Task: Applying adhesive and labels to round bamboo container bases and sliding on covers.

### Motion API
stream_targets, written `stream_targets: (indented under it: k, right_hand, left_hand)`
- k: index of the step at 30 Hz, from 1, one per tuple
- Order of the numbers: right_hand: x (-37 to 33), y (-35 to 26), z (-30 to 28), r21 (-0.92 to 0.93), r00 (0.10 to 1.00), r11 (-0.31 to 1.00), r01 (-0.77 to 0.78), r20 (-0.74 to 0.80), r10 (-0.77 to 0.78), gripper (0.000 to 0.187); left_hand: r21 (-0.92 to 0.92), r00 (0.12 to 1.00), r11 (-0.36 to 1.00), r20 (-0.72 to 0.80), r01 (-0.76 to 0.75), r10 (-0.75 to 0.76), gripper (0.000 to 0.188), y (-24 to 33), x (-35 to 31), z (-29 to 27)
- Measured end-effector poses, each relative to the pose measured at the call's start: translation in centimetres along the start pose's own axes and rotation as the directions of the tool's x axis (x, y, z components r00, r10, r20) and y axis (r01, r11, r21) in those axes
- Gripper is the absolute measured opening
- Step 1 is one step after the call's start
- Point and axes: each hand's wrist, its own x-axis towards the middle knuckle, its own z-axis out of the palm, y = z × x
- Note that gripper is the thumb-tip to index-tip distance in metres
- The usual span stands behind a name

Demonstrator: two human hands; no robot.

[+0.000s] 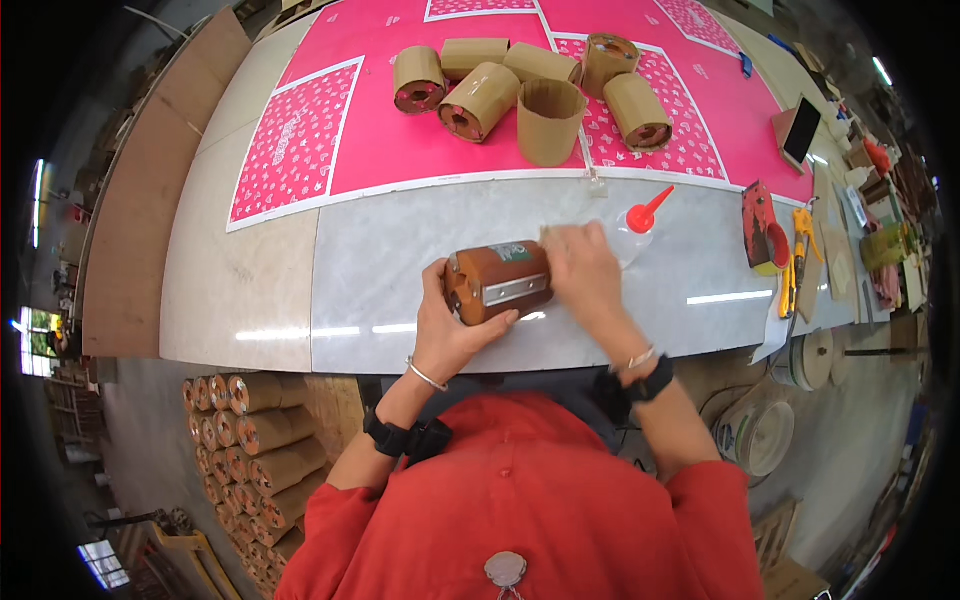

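A brown cylinder (475, 270), with a metal strip on its side and a green label on top, lies tilted above the grey tabletop. My left hand (450, 325) is closed round its left end, the thumb along the lower side. My right hand (588, 275) is at the cylinder's right end, smeared by motion. Its fingers curl in, and I cannot make out what they hold, if anything. Just right of that hand stands a clear squeeze bottle (630, 240) with a red nozzle (650, 210).
Several cardboard-wrapped cylinders (480, 102) and an open cardboard sleeve (551, 122) sit on a pink printed sheet (400, 150) at the back. A red tool (760, 225), a yellow-handled tool (800, 250) and a phone (800, 130) lie at right. Wrapped rolls (280, 430) are stacked below left.
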Motion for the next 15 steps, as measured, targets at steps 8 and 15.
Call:
stream_targets:
  k: [8, 15]
  right_hand:
    - [0.6, -1.7, 0.7, 0.113, 0.999, 0.994, 0.005, -0.050, 0.000, 0.015]
    - [-0.8, -1.0, -1.6, 0.343, 0.958, 0.901, -0.264, -0.011, 0.285, 0.015]
  left_hand:
    - [-0.010, 0.997, 0.997, 0.007, -0.079, 0.079, 0.091, -1.2, -0.5, -0.1]
    - [-0.166, 0.955, 0.971, 0.268, 0.174, -0.125, 0.086, 2.8, -0.1, -1.1]
